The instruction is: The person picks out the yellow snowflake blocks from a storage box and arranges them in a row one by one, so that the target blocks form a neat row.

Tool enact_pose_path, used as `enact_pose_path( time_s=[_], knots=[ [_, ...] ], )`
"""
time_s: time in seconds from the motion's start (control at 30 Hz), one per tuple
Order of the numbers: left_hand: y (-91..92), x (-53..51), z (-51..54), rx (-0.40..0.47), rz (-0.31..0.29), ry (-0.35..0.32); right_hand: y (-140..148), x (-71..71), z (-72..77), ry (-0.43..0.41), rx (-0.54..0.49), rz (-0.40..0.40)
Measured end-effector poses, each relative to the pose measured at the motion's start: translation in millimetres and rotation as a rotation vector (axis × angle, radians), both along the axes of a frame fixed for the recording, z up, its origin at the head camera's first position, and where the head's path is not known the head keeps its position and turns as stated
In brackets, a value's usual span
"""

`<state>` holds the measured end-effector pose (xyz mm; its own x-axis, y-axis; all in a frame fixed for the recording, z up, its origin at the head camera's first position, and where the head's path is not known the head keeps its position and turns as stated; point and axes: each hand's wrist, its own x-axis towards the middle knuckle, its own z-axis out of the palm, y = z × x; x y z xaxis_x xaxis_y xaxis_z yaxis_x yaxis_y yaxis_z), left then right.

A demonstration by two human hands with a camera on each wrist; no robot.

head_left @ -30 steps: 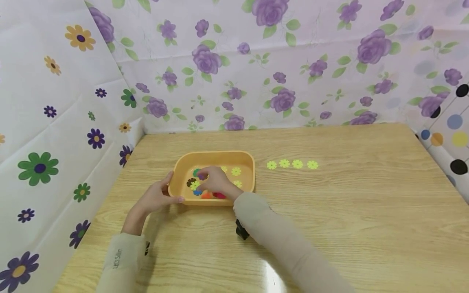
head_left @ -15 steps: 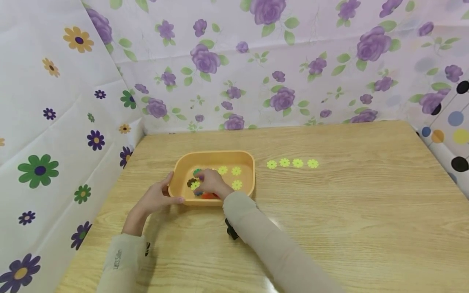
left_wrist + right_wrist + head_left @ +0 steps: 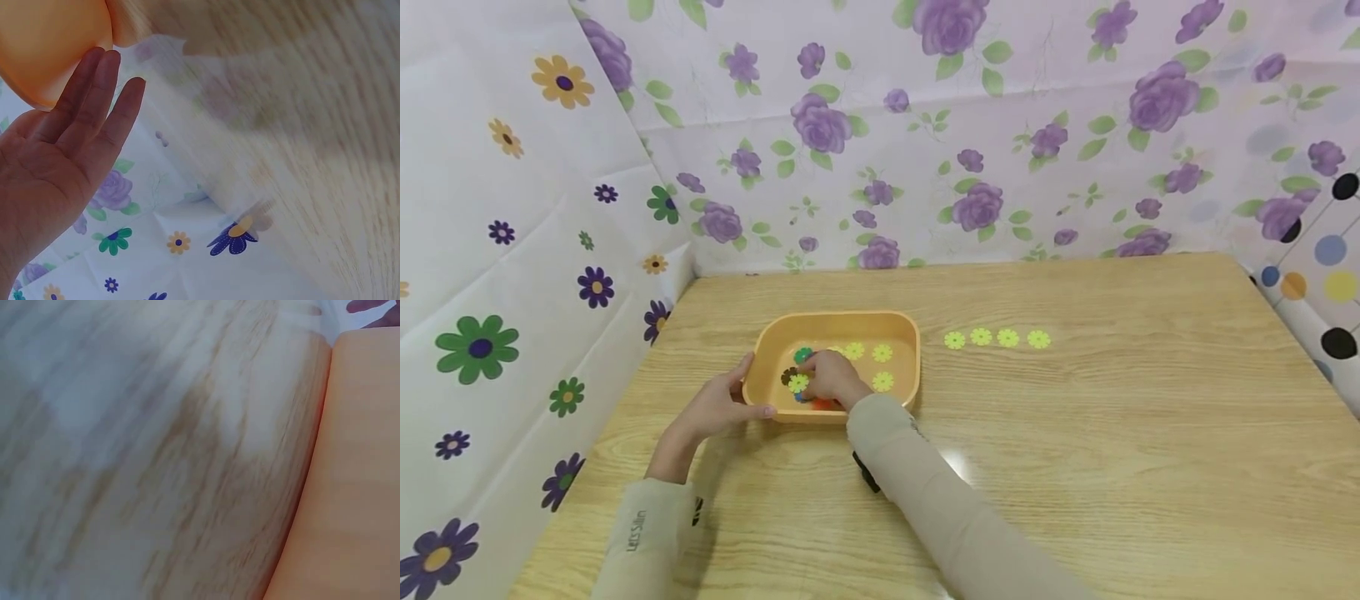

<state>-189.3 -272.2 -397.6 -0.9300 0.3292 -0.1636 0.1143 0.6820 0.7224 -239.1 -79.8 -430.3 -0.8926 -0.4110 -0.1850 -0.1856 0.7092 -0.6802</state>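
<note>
Nearer the counter's (image 3: 1112, 417) left edge, the left grip (image 3: 718, 407) clasps a tray (image 3: 835, 325); inside, a yellow flower (image 3: 797, 383) lies beside the right grip (image 3: 833, 377) (pinching or spread, I cannot tell).

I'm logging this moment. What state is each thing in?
orange tray: upright on the table, open-topped
left hand: grips the tray's left end
right hand: inside the tray; any grip hidden
four yellow flower pieces: flat on the table, in a row
brown flower piece: in the tray, partly covered by a yellow piece
green flower piece: in the tray
</note>
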Motion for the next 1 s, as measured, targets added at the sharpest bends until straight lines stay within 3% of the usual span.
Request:
enact_pose_path(
  time_s=[0.2, 0.6, 1.0],
  knots=[
    [-1.8, 0.6, -0.5, -0.018, -0.002, 0.020, -2.2, -0.4, -1.3, 0.015, 0.061, 0.028],
    [-1.2, -1.7, -6.1, 0.008, 0.005, 0.029, -2.3, -2.6, -3.0, 0.051, 0.078, 0.034],
    [-3.4, -1.9, -9.0, 0.048, -0.002, 0.007, -0.3, -0.9, -3.4, 0.060, 0.017, 0.012]
  ],
)
